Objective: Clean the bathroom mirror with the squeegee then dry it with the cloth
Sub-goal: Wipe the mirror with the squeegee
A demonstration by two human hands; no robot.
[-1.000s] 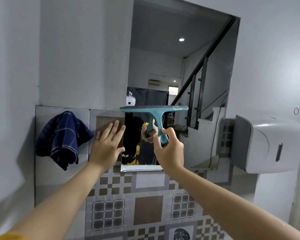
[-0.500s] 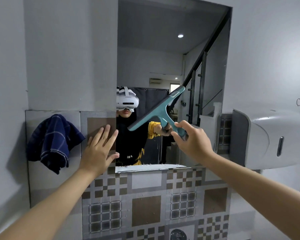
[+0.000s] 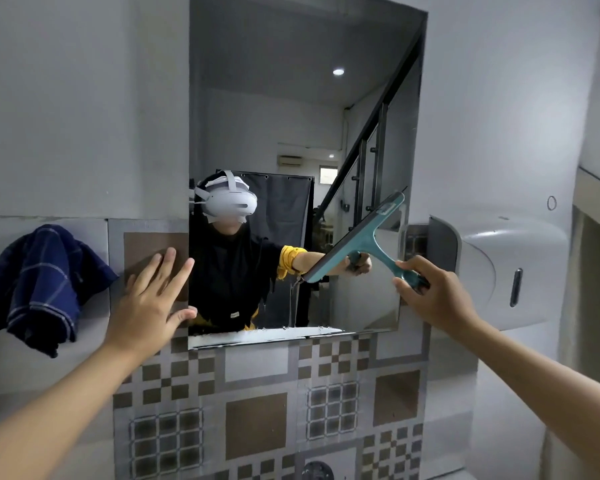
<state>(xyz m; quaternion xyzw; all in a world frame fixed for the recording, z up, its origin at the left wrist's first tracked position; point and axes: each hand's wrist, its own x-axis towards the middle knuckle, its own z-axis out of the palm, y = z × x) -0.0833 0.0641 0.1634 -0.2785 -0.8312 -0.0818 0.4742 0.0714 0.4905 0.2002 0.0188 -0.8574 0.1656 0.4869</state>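
Note:
A tall rectangular mirror (image 3: 274,98) hangs on the wall ahead, with foam and drips along its bottom edge. My right hand (image 3: 433,296) grips the handle of a teal squeegee (image 3: 364,237), whose blade lies tilted against the mirror's lower right part. My left hand (image 3: 149,299) rests flat with fingers spread on the tiled wall at the mirror's left edge. A dark blue checked cloth (image 3: 39,285) hangs on the wall at the far left, apart from both hands.
A white paper dispenser (image 3: 499,271) juts from the wall right of the mirror, close to my right hand. Patterned grey and brown tiles (image 3: 257,410) cover the wall below. The mirror reflects a person wearing a headset.
The squeegee has tilted from level to steeply slanted and moved right across the mirror. My right hand shifted right with it. My left hand stayed on the wall.

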